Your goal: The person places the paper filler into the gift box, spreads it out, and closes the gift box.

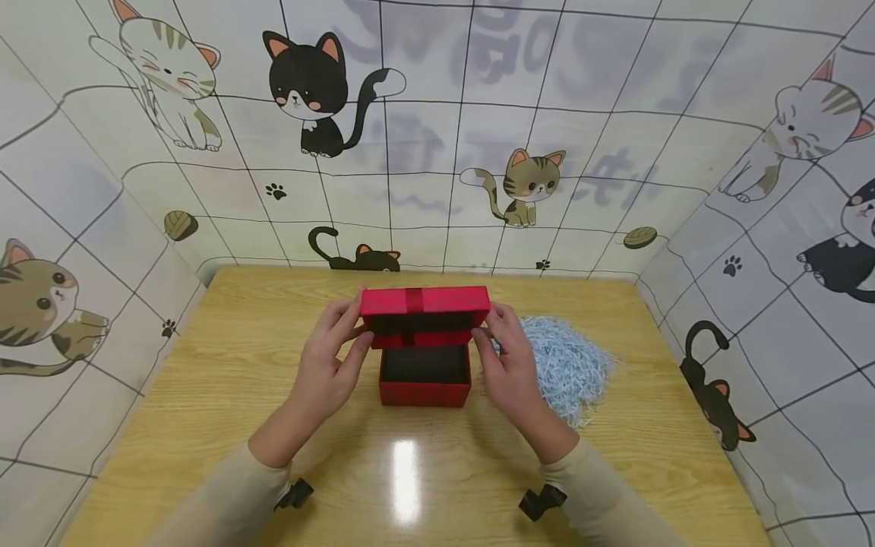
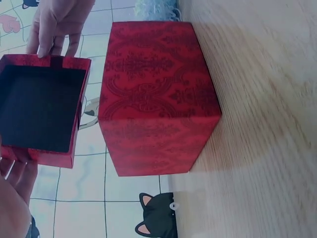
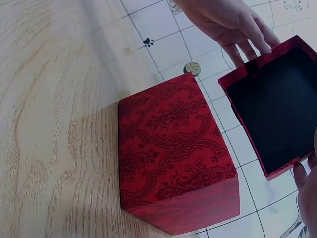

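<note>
A red lid (image 1: pixel 424 301) with a darker red ribbon band and a black inside is tilted up above a red patterned gift box (image 1: pixel 425 393). My left hand (image 1: pixel 330 361) grips the lid's left end, thumb at the lower edge. At the opposite end my right hand (image 1: pixel 507 361) grips it the same way. The box stands upright on the table, its dark inside showing in the head view. Both wrist views show the lid (image 2: pixel 42 106) held apart from the box (image 3: pixel 173 148), hollow side facing the cameras.
A heap of pale blue shredded paper (image 1: pixel 566 368) lies on the wooden table (image 1: pixel 239 357), right of the box and partly behind my right hand. Walls with a cat-pattern covering (image 1: pixel 437 137) enclose the table at the back and both sides.
</note>
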A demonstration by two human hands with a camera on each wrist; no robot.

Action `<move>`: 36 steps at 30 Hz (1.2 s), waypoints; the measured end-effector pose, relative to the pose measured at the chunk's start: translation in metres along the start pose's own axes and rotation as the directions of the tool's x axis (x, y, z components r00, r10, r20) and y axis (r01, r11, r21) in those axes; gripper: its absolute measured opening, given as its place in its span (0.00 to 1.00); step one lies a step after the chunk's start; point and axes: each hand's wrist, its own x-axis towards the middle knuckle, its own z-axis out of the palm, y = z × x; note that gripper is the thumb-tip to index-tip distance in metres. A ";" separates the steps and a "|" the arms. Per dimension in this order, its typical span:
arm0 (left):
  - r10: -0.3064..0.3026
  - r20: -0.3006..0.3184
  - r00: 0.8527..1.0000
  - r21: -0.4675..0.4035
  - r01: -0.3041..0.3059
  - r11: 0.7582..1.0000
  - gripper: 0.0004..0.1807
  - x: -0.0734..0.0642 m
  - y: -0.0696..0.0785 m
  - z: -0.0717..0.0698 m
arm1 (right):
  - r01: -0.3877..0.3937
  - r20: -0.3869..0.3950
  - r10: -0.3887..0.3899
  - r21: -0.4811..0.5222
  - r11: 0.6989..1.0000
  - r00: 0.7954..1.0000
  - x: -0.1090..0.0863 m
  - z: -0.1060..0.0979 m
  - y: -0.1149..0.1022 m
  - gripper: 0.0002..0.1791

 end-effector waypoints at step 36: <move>-0.320 -0.029 0.947 -0.178 0.310 0.934 0.33 -0.003 -0.014 -0.006 | -0.157 0.255 0.107 0.182 0.971 0.961 0.001 -0.010 0.011 0.47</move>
